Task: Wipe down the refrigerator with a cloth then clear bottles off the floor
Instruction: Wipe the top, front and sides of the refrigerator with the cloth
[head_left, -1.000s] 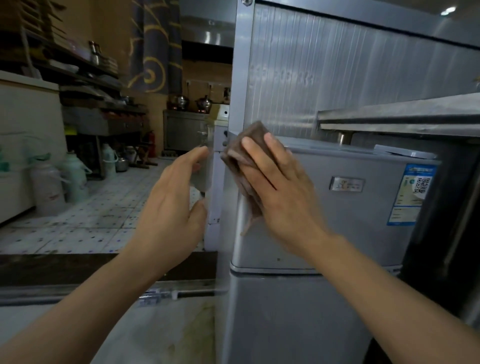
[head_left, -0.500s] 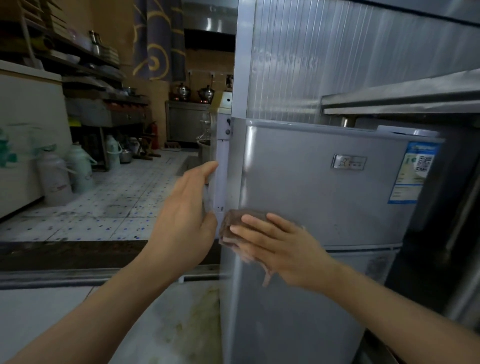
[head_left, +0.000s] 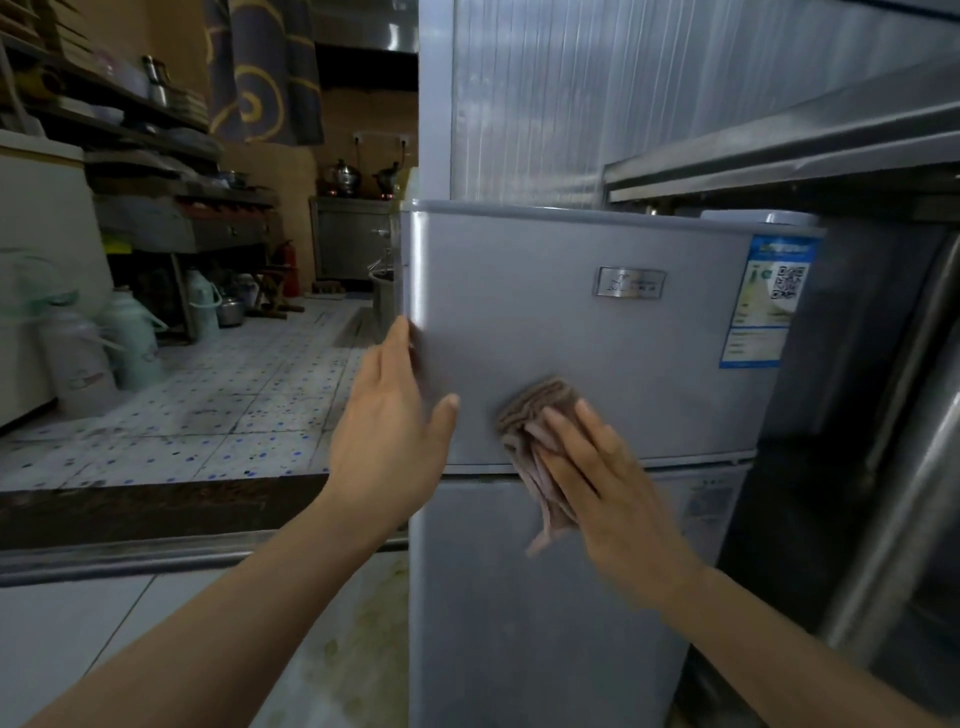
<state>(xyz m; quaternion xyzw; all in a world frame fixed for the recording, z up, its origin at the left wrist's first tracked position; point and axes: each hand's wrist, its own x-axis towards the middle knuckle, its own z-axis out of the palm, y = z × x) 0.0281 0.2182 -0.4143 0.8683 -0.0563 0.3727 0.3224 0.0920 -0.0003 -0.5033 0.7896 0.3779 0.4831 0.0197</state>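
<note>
A small silver refrigerator (head_left: 571, 322) with two doors stands right in front of me. My right hand (head_left: 608, 478) presses a crumpled brown cloth (head_left: 535, 415) flat against the front, at the seam between the upper and lower door. Its fingers are straight over the cloth. My left hand (head_left: 389, 431) is open, fingers straight, with its fingertips at the refrigerator's left edge. Several pale thermos-like bottles (head_left: 83, 353) stand on the tiled floor at the far left.
A stainless steel counter (head_left: 779, 156) overhangs the refrigerator at the right, with a ribbed metal wall behind. A dark raised step (head_left: 156, 499) separates my floor from the tiled kitchen floor (head_left: 234, 415). Shelves with pots line the left wall.
My right hand slid the cloth down the upper door from its top left corner to the bottom, then rightward along the door seam. My left hand stayed by the left edge.
</note>
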